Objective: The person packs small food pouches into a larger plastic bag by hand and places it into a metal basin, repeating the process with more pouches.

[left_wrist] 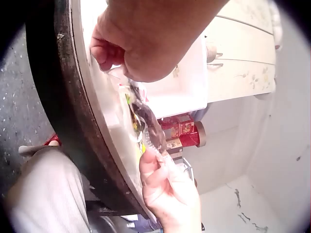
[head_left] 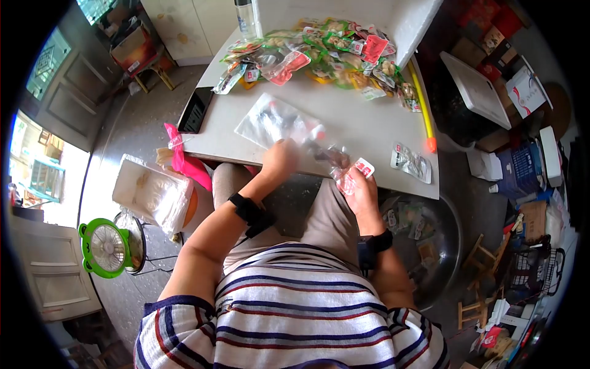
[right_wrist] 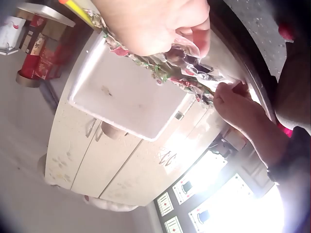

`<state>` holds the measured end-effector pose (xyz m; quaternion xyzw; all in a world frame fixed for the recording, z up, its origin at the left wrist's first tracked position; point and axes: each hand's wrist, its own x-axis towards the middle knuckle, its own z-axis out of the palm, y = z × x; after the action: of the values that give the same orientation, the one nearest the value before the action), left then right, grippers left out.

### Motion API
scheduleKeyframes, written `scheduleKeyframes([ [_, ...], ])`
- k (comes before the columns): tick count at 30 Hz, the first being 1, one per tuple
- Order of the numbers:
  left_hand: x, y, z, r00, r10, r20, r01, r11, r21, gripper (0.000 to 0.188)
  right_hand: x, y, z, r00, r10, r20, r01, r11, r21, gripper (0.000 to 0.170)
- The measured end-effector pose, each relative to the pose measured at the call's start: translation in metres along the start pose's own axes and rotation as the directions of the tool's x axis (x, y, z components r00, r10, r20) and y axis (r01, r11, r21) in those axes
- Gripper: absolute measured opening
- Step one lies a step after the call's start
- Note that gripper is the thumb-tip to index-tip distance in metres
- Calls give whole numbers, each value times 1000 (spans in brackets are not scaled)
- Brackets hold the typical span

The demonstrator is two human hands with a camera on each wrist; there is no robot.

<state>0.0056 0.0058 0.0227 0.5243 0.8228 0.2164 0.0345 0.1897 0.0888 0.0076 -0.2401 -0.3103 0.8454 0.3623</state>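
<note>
Packet with dark contents (left_wrist: pixel 154 130) and clear wrapping stretches between the 2 hands near the middle of the head view, just above the front edge of the bench (head_left: pixel 369 120). The right hand (head_left: pixel 361 195), right of centre, is clamped on its lower right end, thumb and fingers pinching beside a red-and-white label (head_left: pixel 364 166). The left hand (head_left: pixel 281 161), blurred at its outer edge, has its fingers curled together and pinches clear film (left_wrist: pixel 115 73); whether this film belongs to the packet or to something else, I cannot tell. Just above the left hand, a clear bag (head_left: pixel 257 123) lies on the bench. A heap of colourful packets (head_left: pixel 332 46) spreads across the upper middle of the frame, below a white box (head_left: pixel 418 27), with a bottle (head_left: pixel 244 21) at its upper left. A yellow stick (head_left: pixel 420 92) with an orange end runs down the bench's right side, and 1 silver packet (head_left: pixel 410 163) lies near the right corner. At lower left stands a green fan (head_left: pixel 106 248).
</note>
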Motion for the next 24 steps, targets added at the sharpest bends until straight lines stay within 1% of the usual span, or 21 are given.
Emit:
scheduleKeyframes([
  [2, -1, -1, 0, 990, 111, -91, -120, 988, -100, 11, 4, 1, -1, 997, 79, 23, -78, 996, -40, 9],
  [3, -2, 0, 0, 984, 129, -123, -144, 982, -125, 12, 7, 1, 1, 992, 119, 33, -116, 991, -62, 8],
  [4, -2, 0, -1, 977, 148, -154, -171, 974, -149, 13, 7, -1, 8, 986, 162, -33, -164, 983, -86, 6],
  [6, -2, 3, -3, 976, 118, -184, -147, 977, -153, 13, 12, -1, 7, 982, 181, -46, -185, 976, -115, 7],
  [7, -3, 4, -3, 982, 70, -173, -98, 983, -156, 12, 15, 0, 8, 980, 191, -52, -196, 972, -129, 7],
  [9, -7, 7, 0, 989, -25, -149, 1, 987, -162, 12, 22, 0, 11, 964, 265, -28, -267, 956, -124, 7],
  [10, -8, 8, 2, 989, -16, -144, -4, 991, -135, 11, 24, 1, 13, 953, 301, -18, -301, 946, -120, 8],
  [12, -10, 9, 5, 990, 4, -139, -15, 997, -79, 11, 40, 17, 7, 950, 305, 74, -298, 950, -89, 10],
  [13, -11, 11, 3, 989, 26, -145, -39, 996, -86, 11, 42, 20, 18, 944, 306, 120, -299, 951, -72, 11],
  [14, -13, 14, -1, 988, 48, -150, -63, 994, -93, 11, 43, 22, 29, 942, 334, 34, -328, 937, -121, 12],
  [15, -14, 17, -3, 985, 71, -156, -87, 991, -99, 11, 49, 29, 32, 930, 345, 124, -333, 937, -108, 12],
  [17, -17, 19, -4, 988, 48, -150, -62, 994, -88, 11, 61, 42, 31, 884, 356, 304, -347, 934, -84, 13],
  [18, -18, 19, -5, 988, 35, -148, -47, 996, -79, 11, 61, 40, 37, 888, 371, 272, -358, 929, -98, 12],
  [20, -21, 10, 3, 989, 20, -145, -31, 997, -72, 11, 61, 39, 37, 936, 298, 186, -237, 927, -291, 12],
  [21, -22, 6, 6, 990, 12, -144, -22, 997, -70, 11, 60, 38, 36, 956, 252, 150, -178, 905, -387, 12],
  [22, -24, 4, 6, 988, 16, -151, -26, 997, -67, 11, 55, 29, 38, 958, 266, 108, -181, 851, -493, 12],
  [24, -26, 2, 7, 986, 24, -162, -35, 997, -66, 10, 43, 10, 40, 961, 275, 15, -192, 706, -682, 12],
])
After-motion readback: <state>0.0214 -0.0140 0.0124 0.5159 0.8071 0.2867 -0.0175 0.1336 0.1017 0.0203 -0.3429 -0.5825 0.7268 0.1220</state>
